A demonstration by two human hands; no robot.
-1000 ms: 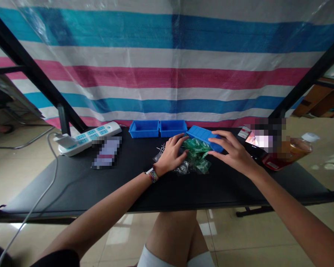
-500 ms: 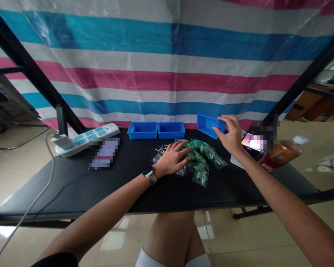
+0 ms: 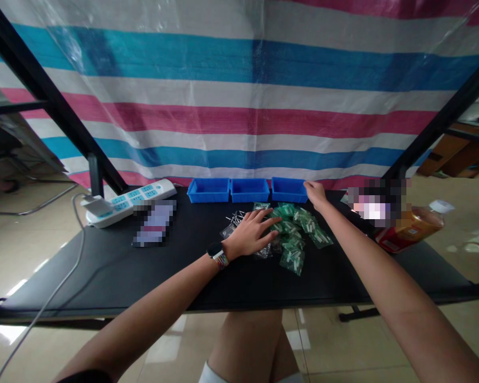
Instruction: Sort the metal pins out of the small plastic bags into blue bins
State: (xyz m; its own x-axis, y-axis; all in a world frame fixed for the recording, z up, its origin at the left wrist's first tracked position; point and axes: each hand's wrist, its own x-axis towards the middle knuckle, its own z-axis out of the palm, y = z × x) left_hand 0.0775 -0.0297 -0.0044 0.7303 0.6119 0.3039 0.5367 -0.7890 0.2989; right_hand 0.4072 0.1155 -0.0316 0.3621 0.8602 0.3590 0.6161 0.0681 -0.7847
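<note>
Three blue plastic bins stand in a row at the back of the black table: a left bin [image 3: 209,198], a middle bin [image 3: 249,197] and a right bin [image 3: 289,197]. My right hand [image 3: 315,193] is closed at the right end of the right bin; its fingertips are partly hidden there. My left hand [image 3: 250,233] lies with fingers spread over clear bags of metal pieces [image 3: 236,218], partly covering them. Just right of it is a pile of green-tinted plastic bags [image 3: 293,239] with small pale pieces inside.
A white power strip [image 3: 131,202] with a plugged-in adapter and a grey cable lies at the left, near a blurred phone-like object [image 3: 155,223]. A drink bottle [image 3: 413,229] lies at the right beside a blurred lit screen [image 3: 371,207]. A striped sheet [image 3: 239,96] hangs behind.
The right bin, tilted and raised in my right hand before, now sits level beside the middle bin. My right hand has moved left and down with it. My left hand stays over the bags.
</note>
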